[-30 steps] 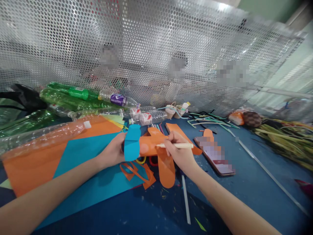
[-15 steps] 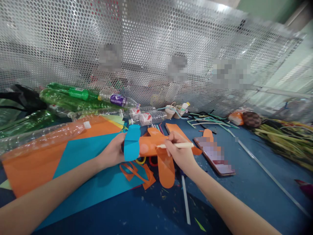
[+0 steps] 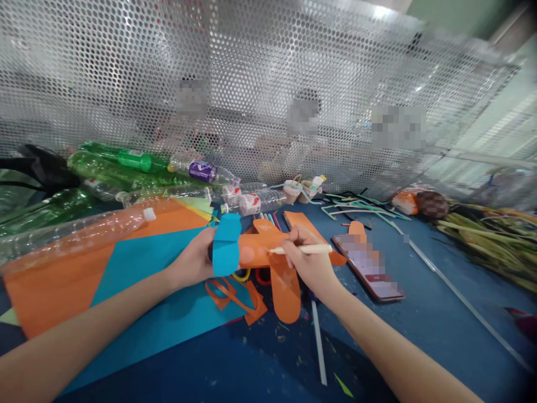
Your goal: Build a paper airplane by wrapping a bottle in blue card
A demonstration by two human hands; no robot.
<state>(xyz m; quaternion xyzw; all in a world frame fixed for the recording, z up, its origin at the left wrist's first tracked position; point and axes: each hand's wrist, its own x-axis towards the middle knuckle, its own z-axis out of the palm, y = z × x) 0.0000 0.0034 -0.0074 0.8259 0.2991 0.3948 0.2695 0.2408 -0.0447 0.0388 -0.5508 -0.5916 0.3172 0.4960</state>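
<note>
An orange paper plane (image 3: 254, 249) with rounded wings and a blue paper piece (image 3: 227, 244) wrapped round its left end is at the centre. My left hand (image 3: 198, 254) grips that blue end from the left, its fingertips partly hidden behind the paper. In my right hand (image 3: 308, 257) is a cream-coloured pen (image 3: 316, 249), its tip on the orange body. Pale round marks show on the body and a pale star on the lower wing (image 3: 286, 294).
Plastic bottles (image 3: 132, 159) lie along the back left. Blue sheet (image 3: 168, 319) and orange sheet (image 3: 37, 291) lie at left. A phone (image 3: 369, 268), long straws (image 3: 423, 257) and dried leaves (image 3: 490, 240) are at right. A perforated metal screen (image 3: 251, 73) stands behind.
</note>
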